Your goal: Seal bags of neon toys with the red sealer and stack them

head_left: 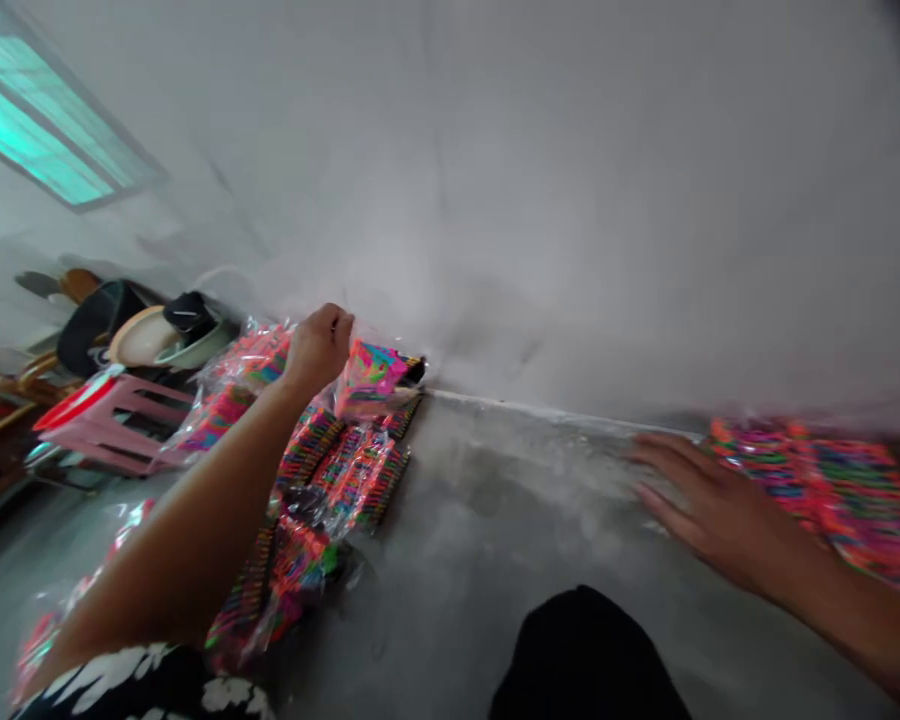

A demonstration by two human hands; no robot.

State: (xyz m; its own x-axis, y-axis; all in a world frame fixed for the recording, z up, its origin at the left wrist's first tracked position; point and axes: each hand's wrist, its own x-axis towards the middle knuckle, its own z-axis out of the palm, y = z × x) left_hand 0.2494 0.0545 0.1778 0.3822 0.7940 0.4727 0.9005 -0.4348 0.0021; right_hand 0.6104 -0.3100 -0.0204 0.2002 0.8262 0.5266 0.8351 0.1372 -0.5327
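My left hand [319, 348] pinches the top of a clear plastic bag [375, 378] filled with small, brightly coloured pieces in pink, orange, blue and green. Its fingers are closed on the plastic. Under and beside it lie more clear bags [352, 470] of striped, multicoloured items, piled against the wall; what kind they are I cannot make out. Over the floor at the right hovers my right hand [720, 500], somewhat blurred, its fingers stretched out and holding nothing. Close behind it sits another row of colourful bundles [855, 490], partly covered by the hand and forearm.
A pink plastic stool [127, 420] stands at the left, with basins [146, 338] and a black container [94, 330] behind it. The pale wall [570, 200] meets the grey concrete floor [465, 580]. My dark-clothed knee [585, 660] shows at the bottom.
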